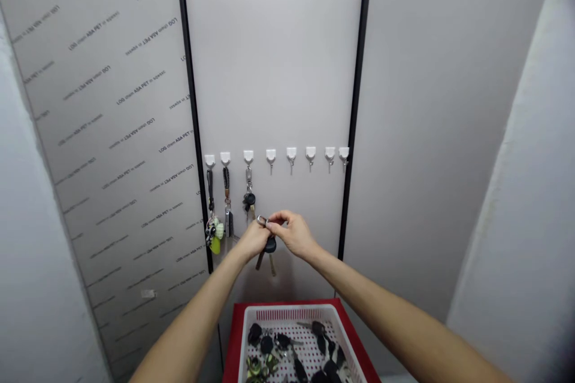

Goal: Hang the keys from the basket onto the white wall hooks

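Observation:
My left hand (254, 240) and my right hand (291, 232) meet in front of a grey wall panel, both pinched on one key set (269, 246) with a black fob, a metal clasp at the top and keys dangling below. A row of several white hooks (271, 156) is fixed on the panel just above my hands. The three leftmost hooks carry key sets: one with a green charm (214, 233), one on a dark strap (227, 203), one with a black fob (249, 198). The other hooks are bare.
A white perforated basket (251, 317) with several black-fobbed keys sits on a red tray (233, 335) below my arms. Black vertical strips (354, 114) edge the panel. A film-covered board with printed text (112, 102) leans at the left.

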Motion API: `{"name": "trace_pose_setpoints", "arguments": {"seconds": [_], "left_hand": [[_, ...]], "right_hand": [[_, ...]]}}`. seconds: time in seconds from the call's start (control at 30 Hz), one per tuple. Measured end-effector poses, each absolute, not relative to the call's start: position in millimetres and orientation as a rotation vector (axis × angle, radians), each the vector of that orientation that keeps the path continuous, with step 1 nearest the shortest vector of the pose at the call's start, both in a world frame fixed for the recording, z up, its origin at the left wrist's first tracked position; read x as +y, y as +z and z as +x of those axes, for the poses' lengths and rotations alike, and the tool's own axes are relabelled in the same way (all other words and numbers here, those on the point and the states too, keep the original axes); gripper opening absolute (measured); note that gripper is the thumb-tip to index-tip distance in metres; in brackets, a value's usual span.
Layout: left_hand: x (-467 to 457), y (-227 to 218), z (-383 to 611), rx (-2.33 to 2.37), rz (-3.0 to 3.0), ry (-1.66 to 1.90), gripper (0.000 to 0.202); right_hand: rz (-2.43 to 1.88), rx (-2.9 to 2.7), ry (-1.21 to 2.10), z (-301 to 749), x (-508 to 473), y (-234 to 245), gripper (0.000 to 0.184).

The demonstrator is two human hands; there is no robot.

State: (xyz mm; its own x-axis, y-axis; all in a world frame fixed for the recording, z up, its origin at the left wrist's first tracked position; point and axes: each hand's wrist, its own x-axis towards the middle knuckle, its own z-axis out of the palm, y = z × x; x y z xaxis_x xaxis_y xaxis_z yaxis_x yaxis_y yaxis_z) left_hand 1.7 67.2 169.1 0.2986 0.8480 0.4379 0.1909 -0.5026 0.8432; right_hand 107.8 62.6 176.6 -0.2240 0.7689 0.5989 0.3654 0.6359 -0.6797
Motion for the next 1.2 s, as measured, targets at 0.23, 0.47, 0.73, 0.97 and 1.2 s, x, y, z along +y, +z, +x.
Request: {"name": "trace_pose_setpoints", "arguments": {"seconds": [0.23,0.47,0.73,0.97,1.2], "left_hand": [[76.5,186.1,-9.7,1.085,1.927,1.000,0.013],[92.7,199.2,-10.4,1.073,1.641,1.358,0.030],[112.0,218.0,1.0,1.097,1.697,1.648,0.031],[111.8,208.3,-0.4,1.351,1.752,1.612,0.034],[70.4,117.6,-10.3,1.387,1.726,1.451,0.027]], "right_hand": [[-0.808,-1.708,0.892,103.3,75.4,181.3,0.021],[-0.707,-1.408,0.939,95.6,96.0,209.4,0.013],[-0.888,-1.205,0.784,84.6,141.6,241.3,0.016],[-1.055,-1.265,0.667,88.8,154.9,231.2,0.021],[-1.078,-1.498,0.576,127.5,121.1,160.9,0.023]]}}
